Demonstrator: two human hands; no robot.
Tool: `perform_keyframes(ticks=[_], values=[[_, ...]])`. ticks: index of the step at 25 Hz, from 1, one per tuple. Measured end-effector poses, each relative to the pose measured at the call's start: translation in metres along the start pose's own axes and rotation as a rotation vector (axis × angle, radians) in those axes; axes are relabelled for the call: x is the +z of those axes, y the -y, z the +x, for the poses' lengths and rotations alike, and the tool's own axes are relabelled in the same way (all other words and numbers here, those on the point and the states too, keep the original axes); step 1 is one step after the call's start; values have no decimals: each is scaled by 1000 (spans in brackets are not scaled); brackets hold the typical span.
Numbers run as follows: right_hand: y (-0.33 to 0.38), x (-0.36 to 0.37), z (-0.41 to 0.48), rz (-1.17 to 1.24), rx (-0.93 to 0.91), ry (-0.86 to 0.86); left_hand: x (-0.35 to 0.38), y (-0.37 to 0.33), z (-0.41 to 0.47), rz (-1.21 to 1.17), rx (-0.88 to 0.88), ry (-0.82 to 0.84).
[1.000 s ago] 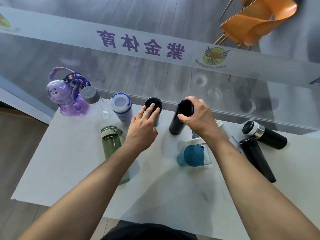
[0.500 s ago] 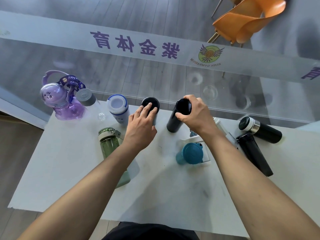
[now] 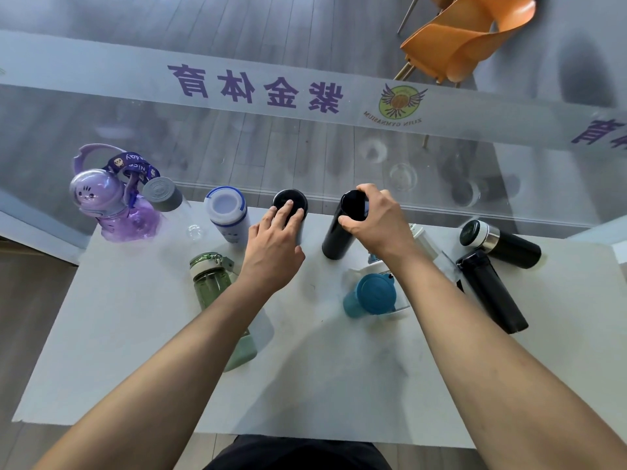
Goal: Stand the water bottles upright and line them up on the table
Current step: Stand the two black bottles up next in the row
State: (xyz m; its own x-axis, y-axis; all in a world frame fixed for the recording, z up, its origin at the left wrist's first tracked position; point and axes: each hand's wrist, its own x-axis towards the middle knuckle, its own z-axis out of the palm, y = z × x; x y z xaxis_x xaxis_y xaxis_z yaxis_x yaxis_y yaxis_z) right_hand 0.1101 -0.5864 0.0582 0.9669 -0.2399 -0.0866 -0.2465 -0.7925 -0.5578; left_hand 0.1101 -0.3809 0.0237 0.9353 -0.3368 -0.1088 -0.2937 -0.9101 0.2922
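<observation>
Along the table's far edge stand a purple bottle [image 3: 115, 212], a clear bottle with a grey cap [image 3: 163, 195], a white bottle with blue trim [image 3: 226, 212] and a dark-capped bottle [image 3: 290, 200]. My left hand [image 3: 274, 245] rests its fingertips on that dark cap. My right hand [image 3: 376, 222] grips the top of a tall black bottle [image 3: 336, 235], which stands slightly tilted. A green bottle [image 3: 213, 283] stands nearer to me. A teal-lidded bottle [image 3: 371, 295], a black bottle [image 3: 492, 293] and a black steel-banded bottle [image 3: 502, 244] lie on their sides at the right.
The white table [image 3: 339, 385] ends at a glass wall [image 3: 305, 147] with purple lettering just behind the row. An orange chair [image 3: 475, 39] stands beyond the glass. A clear white-capped bottle [image 3: 427, 242] lies partly hidden under my right forearm.
Both hands stay on the same two bottles. The view has shifted slightly, and the tall black bottle is a little closer to upright.
</observation>
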Motion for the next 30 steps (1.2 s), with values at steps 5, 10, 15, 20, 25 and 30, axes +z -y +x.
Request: perform_keyframes(ticks=[5,10,15,20,25,30], values=[[-1,2,-4,-29,-27,25,-3,-2,-3,0,13,2],[-16,-4,-15,52,-29,-43,-7,-10,-9,-82,73,-79],[-57,-26,-51,65,32,-173,-1,-46,-27,-175,163,-179],[-113,-40,-83,73,101,-180,9,-86,-40,-209,205,-154],[-175,-40,-87,103,133,-94,23,-138,-40,-168,208,-179],[-220,-47,-66,116,95,75,49,-207,-28,-97,119,-178]])
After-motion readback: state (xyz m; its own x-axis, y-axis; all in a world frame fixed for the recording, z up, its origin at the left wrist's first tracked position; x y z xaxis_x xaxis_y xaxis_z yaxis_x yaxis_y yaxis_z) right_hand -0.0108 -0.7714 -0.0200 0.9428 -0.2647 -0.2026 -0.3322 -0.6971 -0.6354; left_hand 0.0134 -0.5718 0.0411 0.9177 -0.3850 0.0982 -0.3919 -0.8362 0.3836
